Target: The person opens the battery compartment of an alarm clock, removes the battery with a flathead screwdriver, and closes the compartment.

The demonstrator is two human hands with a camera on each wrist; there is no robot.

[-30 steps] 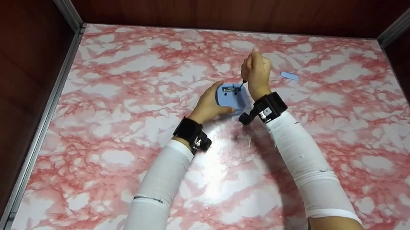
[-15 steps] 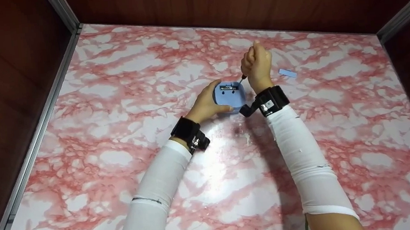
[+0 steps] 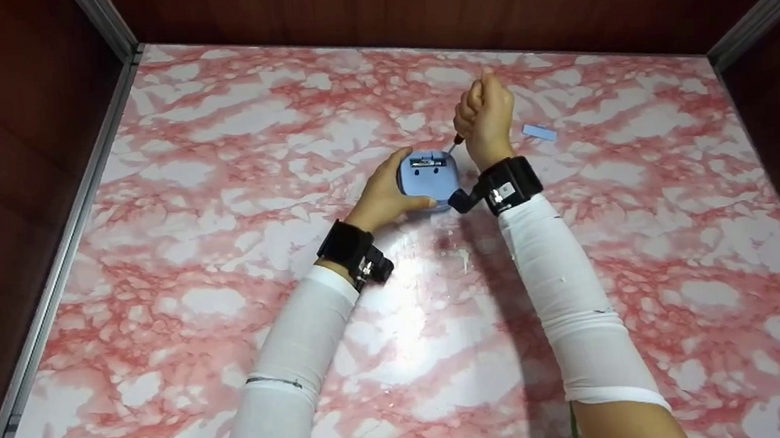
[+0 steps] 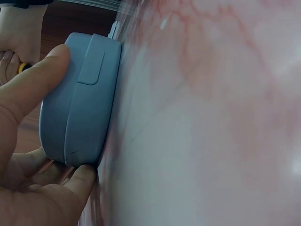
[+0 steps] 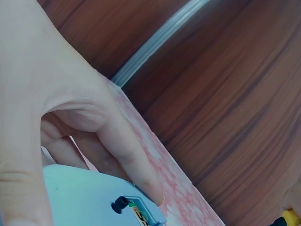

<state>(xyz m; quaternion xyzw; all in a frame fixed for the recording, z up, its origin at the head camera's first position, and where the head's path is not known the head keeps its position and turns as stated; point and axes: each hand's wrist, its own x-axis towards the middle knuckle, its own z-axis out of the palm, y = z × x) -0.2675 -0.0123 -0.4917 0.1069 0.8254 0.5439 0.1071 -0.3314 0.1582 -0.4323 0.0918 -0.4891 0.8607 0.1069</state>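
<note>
My left hand [image 3: 384, 194] grips a blue rounded-square device [image 3: 431, 185] from its left side, thumb along the near edge. Its upper face has an uncovered battery slot [image 3: 427, 162] holding a battery [image 5: 138, 214], with two dark round spots below. From the left wrist view, the device's side [image 4: 89, 113] shows a seam and a raised oblong tab. My right hand [image 3: 485, 117] is curled round a screwdriver [image 3: 453, 145] with a yellow and black handle. The shaft points down-left, its tip at the device's upper right edge. Most of the handle is hidden in the fist.
A small blue oblong cover [image 3: 539, 133] lies on the red-and-white marbled table [image 3: 225, 292], right of my right hand. Dark wood panels [image 3: 413, 9] with metal edging stand along the back and both sides.
The screwdriver tip has drawn back from the battery slot's right end to the device's upper right edge. My left hand keeps its grip. The whole head view has shifted slightly.
</note>
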